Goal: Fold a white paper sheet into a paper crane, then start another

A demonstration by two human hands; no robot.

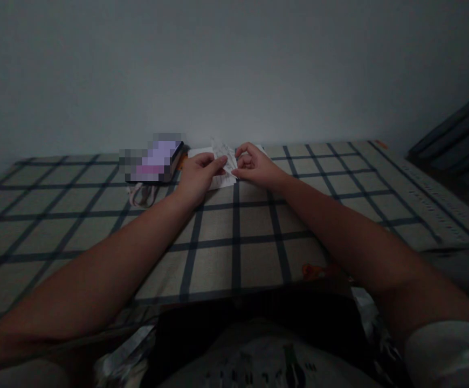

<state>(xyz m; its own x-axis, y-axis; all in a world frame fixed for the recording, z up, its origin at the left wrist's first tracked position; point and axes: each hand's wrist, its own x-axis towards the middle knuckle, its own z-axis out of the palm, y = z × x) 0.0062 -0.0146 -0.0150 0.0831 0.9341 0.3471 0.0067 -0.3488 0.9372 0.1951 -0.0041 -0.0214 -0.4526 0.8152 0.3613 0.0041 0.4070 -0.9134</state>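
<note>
From where I stand, the light is poor, and that alone could spoil close work at the cloth-covered table. The thin, creased slip of paper is up near the middle of the far edge, by the wall, raised at a slant above a flat white sheet. The left hand has it pinched between thumb and fingers; the right hand is curled, thumb and fingertips at the slip's right side, though I can't tell whether they grip it or merely touch. If both have hold and pull unevenly, I'd expect a tear, most likely along a crease. If the left thumb slackens while the right has no real grip, the slip could drop back onto the sheet or crumple. The sheet seems loose to me, so a dragging wrist might skew it. Left of the hands, toward the far left corner, sits a blurred block with a purple face, a pale looped cord just in front on the near-edge side; a careless swing of the left forearm could snag that loop.
</note>
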